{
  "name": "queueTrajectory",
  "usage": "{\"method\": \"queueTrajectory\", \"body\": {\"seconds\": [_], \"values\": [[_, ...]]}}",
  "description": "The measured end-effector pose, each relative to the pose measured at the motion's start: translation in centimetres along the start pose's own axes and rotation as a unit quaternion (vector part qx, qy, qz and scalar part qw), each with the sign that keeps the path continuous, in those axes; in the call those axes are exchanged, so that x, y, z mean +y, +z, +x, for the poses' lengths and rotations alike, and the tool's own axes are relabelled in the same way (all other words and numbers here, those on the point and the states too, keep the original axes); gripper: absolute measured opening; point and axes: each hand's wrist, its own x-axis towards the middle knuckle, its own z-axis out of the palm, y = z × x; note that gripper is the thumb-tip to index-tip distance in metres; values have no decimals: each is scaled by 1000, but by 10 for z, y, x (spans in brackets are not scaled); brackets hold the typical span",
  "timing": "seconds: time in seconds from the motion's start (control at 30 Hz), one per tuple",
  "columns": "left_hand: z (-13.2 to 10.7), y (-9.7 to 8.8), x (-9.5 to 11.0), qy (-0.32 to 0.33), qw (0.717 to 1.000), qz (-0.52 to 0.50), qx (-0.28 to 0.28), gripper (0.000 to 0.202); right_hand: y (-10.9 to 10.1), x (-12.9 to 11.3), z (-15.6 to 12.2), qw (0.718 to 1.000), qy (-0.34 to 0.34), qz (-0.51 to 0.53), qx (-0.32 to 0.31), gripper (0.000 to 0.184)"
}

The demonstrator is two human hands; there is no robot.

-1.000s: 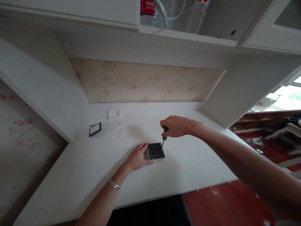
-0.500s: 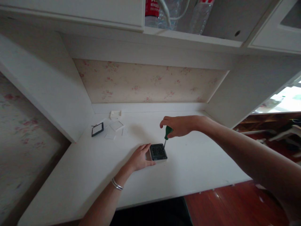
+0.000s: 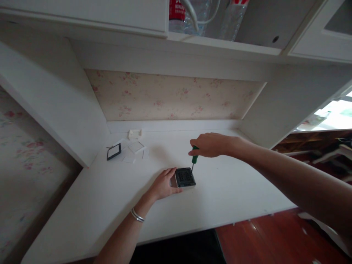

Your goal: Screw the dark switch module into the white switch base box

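Note:
A square box with a black top and pale sides lies on the white desk. My left hand grips it from the left, fingers at the far edge and thumb at the near one. Above its right side, my right hand is closed round the green handle of a screwdriver. The shaft slants down, and its tip meets the top near the right edge. Whether it sits in a screw is too small to tell.
Left of the hands lie a black-rimmed frame, a thin white square frame and several flat pale pieces. A small white tray-like part rests near the back wall. Overhead, a shelf holds plastic bottles and a white cable.
My right hand has shifted its grip on the screwdriver's handle, with the fingers turned and raised slightly. The box and my left hand have stayed in place.

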Motion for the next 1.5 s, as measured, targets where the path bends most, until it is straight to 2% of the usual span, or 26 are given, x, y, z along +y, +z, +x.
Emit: {"method": "queueTrajectory", "body": {"seconds": [0.07,0.23,0.3,0.37,0.4,0.53,0.7,0.8,0.87,1.03,1.17,1.27,1.4,1.5], "values": [[0,0,0,1,1000,-2,0,96,-2,-1,0,999,31,-9,-2,51],[1,1,-2,7,1000,-1,0,97,-7,-1,-3,996,-43,66,-38,40],[1,1,-2,13,1000,2,3,97,-7,-2,-3,999,-4,25,-38,40],[1,1,-2,15,1000,3,4,96,-6,-2,-4,999,40,-7,-29,54],[1,1,-2,15,1000,3,3,96,-6,-2,-4,999,38,-5,-20,58],[0,1,-2,7,1000,5,1,96,-5,-1,-5,997,-50,47,-21,47],[1,2,-4,12,1000,7,-1,97,-9,-7,-9,999,18,-39,-25,46],[1,2,-4,15,1000,7,0,96,-11,-13,-11,998,-41,-40,-19,32],[0,2,-4,19,1000,6,0,95,-12,-17,-12,997,-60,-52,-21,29],[1,1,-3,13,1000,3,-5,95,-12,-23,-12,996,8,-85,-33,48],[1,0,-2,15,1000,1,1,93,-8,-19,-15,997,-29,-58,-29,40],[1,1,-2,18,1000,1,4,94,-6,-19,-19,996,-38,-78,-28,33],[1,2,-2,14,1000,-2,4,93,-5,-18,-21,996,7,-86,-34,46],[1,2,-3,12,1000,-1,4,92,-4,-17,-23,997,-23,-61,-30,41]]}}
